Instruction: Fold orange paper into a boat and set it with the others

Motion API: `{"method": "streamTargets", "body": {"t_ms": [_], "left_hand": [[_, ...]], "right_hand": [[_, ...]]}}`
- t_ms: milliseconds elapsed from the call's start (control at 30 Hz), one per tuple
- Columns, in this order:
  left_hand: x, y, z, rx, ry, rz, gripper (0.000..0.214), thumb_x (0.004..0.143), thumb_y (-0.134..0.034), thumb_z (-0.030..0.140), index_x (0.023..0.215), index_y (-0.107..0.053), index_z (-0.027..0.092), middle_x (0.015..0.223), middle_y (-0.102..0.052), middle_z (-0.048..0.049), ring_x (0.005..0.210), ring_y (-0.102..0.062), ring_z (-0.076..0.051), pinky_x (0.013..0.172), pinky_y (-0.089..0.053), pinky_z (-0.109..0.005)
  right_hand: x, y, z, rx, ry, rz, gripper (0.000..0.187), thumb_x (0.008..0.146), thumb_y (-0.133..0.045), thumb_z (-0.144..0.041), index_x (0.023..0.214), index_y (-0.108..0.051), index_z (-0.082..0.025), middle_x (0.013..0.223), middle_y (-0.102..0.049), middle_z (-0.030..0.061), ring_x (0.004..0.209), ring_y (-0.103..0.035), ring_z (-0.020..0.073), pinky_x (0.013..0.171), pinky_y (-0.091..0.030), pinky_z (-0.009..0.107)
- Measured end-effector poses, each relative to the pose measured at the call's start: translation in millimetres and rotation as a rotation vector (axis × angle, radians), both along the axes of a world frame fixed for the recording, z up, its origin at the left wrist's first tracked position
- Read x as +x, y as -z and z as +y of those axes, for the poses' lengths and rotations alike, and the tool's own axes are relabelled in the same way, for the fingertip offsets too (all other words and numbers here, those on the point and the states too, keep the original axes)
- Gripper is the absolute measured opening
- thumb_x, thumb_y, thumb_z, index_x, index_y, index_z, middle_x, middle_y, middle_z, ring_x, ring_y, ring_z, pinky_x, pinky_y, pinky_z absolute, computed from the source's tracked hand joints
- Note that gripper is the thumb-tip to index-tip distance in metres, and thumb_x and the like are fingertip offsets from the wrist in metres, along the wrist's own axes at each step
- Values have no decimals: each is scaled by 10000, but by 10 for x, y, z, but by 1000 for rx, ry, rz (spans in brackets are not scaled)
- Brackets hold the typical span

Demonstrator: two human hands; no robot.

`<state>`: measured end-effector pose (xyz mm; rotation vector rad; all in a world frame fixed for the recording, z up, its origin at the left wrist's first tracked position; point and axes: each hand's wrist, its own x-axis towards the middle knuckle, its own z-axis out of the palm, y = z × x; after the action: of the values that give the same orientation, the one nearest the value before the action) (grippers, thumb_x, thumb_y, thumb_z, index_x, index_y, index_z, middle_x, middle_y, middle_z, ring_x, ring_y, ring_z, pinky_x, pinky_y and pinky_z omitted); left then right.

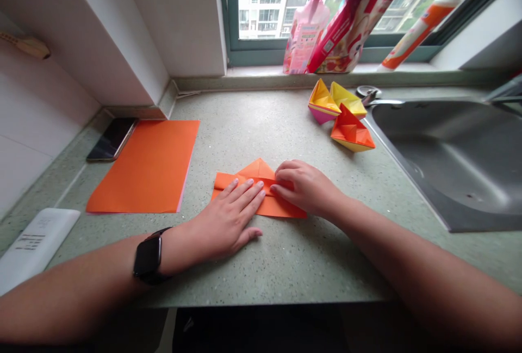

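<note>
Folded paper (277,207): left fingers (244,195) flat atop, right fingers (290,167) pinching it; boats (352,134) beside sink (452,162).

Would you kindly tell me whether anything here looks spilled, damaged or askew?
Nothing plainly spilled or damaged stands out. On the windowsill, the red bag and orange-and-white bottle appear to lean rightward, though lens stretch may explain that.

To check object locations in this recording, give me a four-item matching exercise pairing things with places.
1. Folded orange paper
2. Phone
3. Paper boats
4. Pink pump bottle

A. Left of the flat orange sheet
B. On the windowsill
C. Under the left hand
D. Near the sink

Pairs: 1-C, 2-A, 3-D, 4-B
</note>
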<state>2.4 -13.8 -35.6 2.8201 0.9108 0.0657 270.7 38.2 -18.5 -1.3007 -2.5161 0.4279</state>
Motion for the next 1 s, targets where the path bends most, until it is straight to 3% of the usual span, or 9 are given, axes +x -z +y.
{"method": "streamTargets", "body": {"t_ms": [267, 500, 600, 733, 900, 1000], "left_hand": [[-19, -19, 48, -101, -19, 25, 770, 1150, -402, 621, 1771, -241, 195, 1834, -245, -140, 1732, -137, -331, 1394, 10, -604], [-15, -29, 48, -125, -20, 38, 766, 1154, -414, 604, 1771, -243, 185, 1837, -223, -133, 1736, -120, -323, 1391, 31, -611], [-7, -38, 51, -131, -20, 28, 767, 1150, -412, 616, 1768, -262, 187, 1828, -251, -139, 1732, -141, -335, 1390, 11, -631], [3, -26, 55, -133, -32, 15, 777, 1148, -402, 633, 1764, -277, 175, 1819, -277, -147, 1725, -175, -344, 1387, 12, -640], [15, -10, 50, -113, -41, -9, 773, 1148, -413, 628, 1765, -277, 182, 1811, -295, -157, 1715, -216, -344, 1388, -24, -642], [20, -16, 49, -112, -41, -4, 767, 1149, -407, 631, 1762, -290, 185, 1809, -305, -157, 1712, -225, -349, 1384, -38, -650]], "right_hand": [[28, 29, -10, 15, -12, 25, 174, 1022, -668, -258, 863, -724, -214, 999, -757, 83, 974, -685, 238, 891, -537, 379], [57, 63, -23, 41, -17, 22, 159, 1037, -645, -273, 908, -722, -222, 1010, -757, 84, 956, -688, 240, 877, -550, 387], [70, 88, -32, 79, -8, 31, 112, 1033, -651, -270, 1046, -754, -229, 1069, -765, 93, 980, -704, 247, 876, -563, 387], [92, 42, -74, 200, -34, 38, 230, 1030, -656, -235, 1229, -773, -234, 1172, -764, 114, 1026, -696, 255, 910, -547, 398], [86, -115, -202, 327, -174, -85, 235, 1072, -631, -256, 1024, -855, -307, 1033, -776, 68, 957, -629, 247, 927, -437, 425], [81, -139, -258, 333, -234, -158, 258, 1083, -612, -272, 1006, -857, -297, 970, -765, 61, 908, -601, 236, 934, -395, 425]]}}
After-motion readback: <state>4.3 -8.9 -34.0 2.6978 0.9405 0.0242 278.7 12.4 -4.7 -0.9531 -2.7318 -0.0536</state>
